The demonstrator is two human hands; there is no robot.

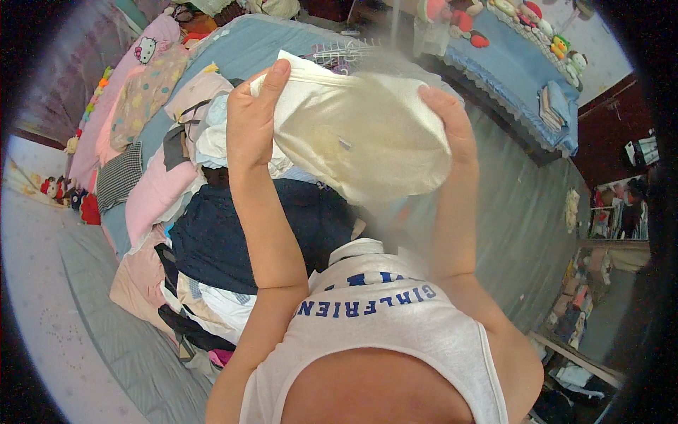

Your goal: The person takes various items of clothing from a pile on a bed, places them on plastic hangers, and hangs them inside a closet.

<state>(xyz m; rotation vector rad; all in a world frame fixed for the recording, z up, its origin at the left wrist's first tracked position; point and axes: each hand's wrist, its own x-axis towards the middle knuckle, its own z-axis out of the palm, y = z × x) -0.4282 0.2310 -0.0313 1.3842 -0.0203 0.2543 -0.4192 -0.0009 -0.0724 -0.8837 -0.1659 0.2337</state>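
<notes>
Your step looks like spreading the white cloth [367,155]: left hand [256,109] at eleven o'clock, right hand [455,126] at two, each grip pinching its edge; even tension seems called for next.

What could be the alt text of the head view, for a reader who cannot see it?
A person's left hand and right hand hold up an off-white cloth between them. Below it and to its left, a heap of mixed clothes lies on a blue-covered bed; at upper right, soft toys line blue-draped furniture.
</notes>
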